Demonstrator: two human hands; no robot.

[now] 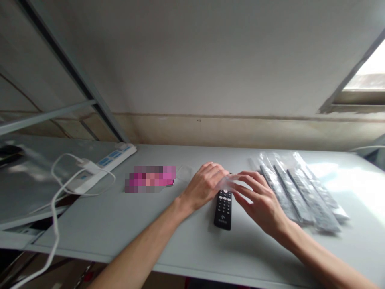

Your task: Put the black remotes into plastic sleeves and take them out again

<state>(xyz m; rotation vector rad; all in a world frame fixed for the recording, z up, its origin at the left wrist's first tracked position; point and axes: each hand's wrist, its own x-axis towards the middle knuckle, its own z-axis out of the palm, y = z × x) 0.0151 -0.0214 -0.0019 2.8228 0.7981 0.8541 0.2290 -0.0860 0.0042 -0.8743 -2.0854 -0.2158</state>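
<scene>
A black remote control (223, 210) lies on the grey table with its button side up and its upper end partly hidden under my hands. My left hand (207, 182) is curled above that end, its fingertips closed on a clear plastic film (225, 183), perhaps a bag. From the right, my right hand (260, 198) pinches the other side of the film with its fingertips. The film stretches over the remote's top between both hands. More thin clear plastic (185, 172) lies on the table just left of my left hand.
Several remotes in clear plastic sleeves (300, 192) lie side by side at the right. A pixelated pink object (150, 179) is on the left. Beyond it are a white power strip (105, 168) and a looping white cable (54, 212). A wall (210, 80) rises behind the table (168, 249).
</scene>
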